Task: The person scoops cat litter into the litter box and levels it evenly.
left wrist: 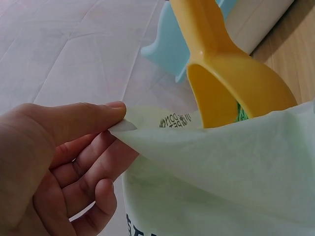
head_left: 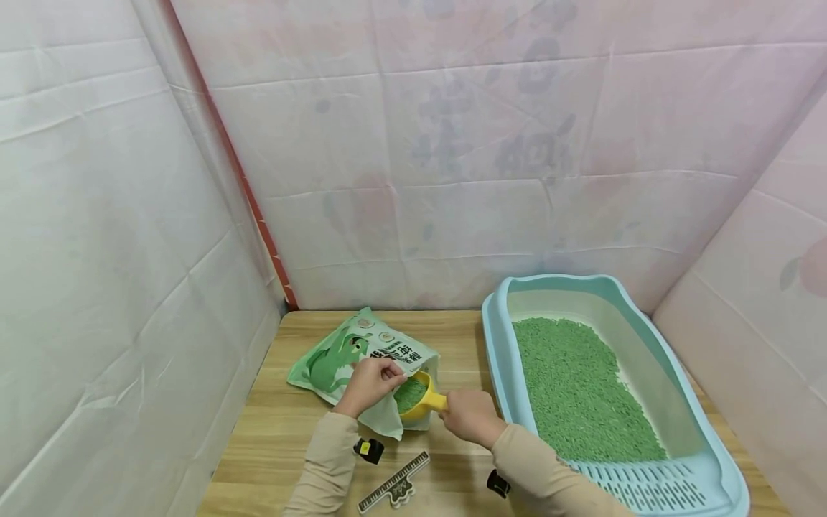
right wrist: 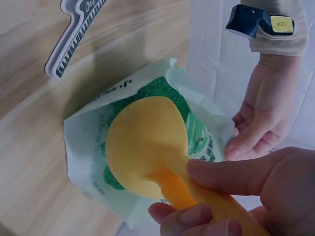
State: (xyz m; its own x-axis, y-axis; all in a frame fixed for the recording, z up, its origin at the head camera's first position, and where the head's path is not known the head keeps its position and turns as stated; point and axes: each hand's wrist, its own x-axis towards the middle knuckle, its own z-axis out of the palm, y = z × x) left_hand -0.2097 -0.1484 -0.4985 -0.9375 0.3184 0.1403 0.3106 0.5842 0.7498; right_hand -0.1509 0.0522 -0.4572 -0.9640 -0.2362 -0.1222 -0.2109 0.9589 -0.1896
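Note:
A pale green bag [head_left: 336, 352] of green pellets lies on the wooden table, its mouth turned to the right. My left hand [head_left: 373, 384] pinches the upper edge of that mouth between thumb and fingers; the left wrist view shows the bag film [left wrist: 221, 162] lifted there. My right hand [head_left: 472, 415] grips the handle of a yellow scoop [right wrist: 147, 142], whose bowl is inside the bag's mouth. Green pellets [head_left: 410, 395] show at the bowl in the head view. In the right wrist view the bowl's rounded back hides part of the pellets.
To the right stands a light blue litter box [head_left: 500, 352] with a layer of green pellets [head_left: 575, 388] and a slotted front ledge [head_left: 652, 488]. A ruler-like clip [head_left: 397, 482] lies near the table's front, between the forearms. Pale cloth walls [head_left: 413, 143] enclose the table.

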